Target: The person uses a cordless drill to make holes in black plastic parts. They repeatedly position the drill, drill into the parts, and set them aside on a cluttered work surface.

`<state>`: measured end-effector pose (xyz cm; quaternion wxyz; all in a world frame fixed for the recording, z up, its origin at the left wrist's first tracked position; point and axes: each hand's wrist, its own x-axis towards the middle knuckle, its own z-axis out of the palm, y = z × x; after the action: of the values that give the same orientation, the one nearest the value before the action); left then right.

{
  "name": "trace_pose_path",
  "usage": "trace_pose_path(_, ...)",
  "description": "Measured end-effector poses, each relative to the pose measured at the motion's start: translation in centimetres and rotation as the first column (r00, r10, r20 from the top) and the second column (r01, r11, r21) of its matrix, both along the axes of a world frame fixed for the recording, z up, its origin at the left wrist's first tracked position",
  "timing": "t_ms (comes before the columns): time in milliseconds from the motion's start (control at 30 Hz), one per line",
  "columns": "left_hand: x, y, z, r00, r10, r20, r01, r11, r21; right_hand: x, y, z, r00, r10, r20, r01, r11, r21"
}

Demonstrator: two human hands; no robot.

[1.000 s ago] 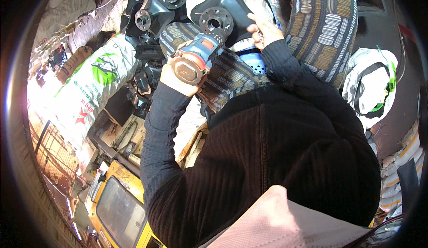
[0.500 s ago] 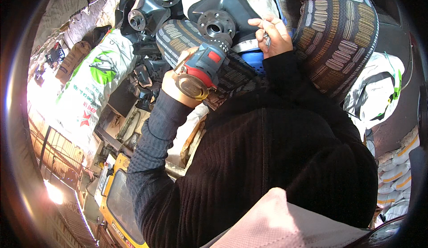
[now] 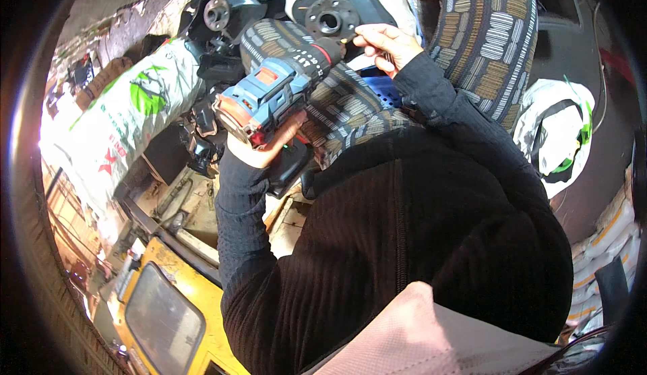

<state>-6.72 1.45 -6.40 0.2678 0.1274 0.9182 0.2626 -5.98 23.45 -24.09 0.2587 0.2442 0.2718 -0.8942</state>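
Note:
My left hand (image 3: 271, 147) is wrapped round the grip of a blue and red cordless drill (image 3: 266, 95), whose black chuck points up and to the right. Close to the chuck's tip, my right hand (image 3: 392, 46) pinches something small between thumb and fingertips. Small shiny metal pieces show within its curled fingers, too small to name. Just beyond the drill tip lies a dark metal part (image 3: 369, 7) with a round, drilled flange. It rests near my patterned trouser legs, on whitish sacking.
Several similar dark flanged parts (image 3: 246, 1) are piled at the far left. A white and green sack (image 3: 145, 95) lies left of them. Blue plastic (image 3: 383, 90) shows between my legs. A white bag (image 3: 556, 132) stands at right, and a yellow machine (image 3: 212, 267) at lower left.
The drill has swung so its body lies more sideways, its chuck now beside my right hand's fingertips. My right fingers have closed into a pinch. The whole view has shifted slightly.

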Motion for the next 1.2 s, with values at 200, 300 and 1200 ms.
trace_pose_path(200, 2.6, -1.5, 1.4, 0.967, 0.233, 0.098, -0.248, 0.952, 0.181, 0.0, -0.9, 0.1, 0.990, 0.138, -0.037, -0.142, 0.974, -0.175)
trace_pose_path(300, 3.1, -2.2, 1.1, 0.933, 0.302, 0.194, -0.334, 0.928, 0.166, 0.2, -1.2, 0.0, 0.986, 0.150, -0.073, -0.161, 0.970, -0.184)
trace_pose_path(1200, -2.0, -3.3, -4.1, 0.886, -0.403, -0.228, 0.345, 0.904, -0.253, -1.1, -2.9, -3.5, 0.950, 0.125, 0.286, -0.233, 0.894, 0.383)
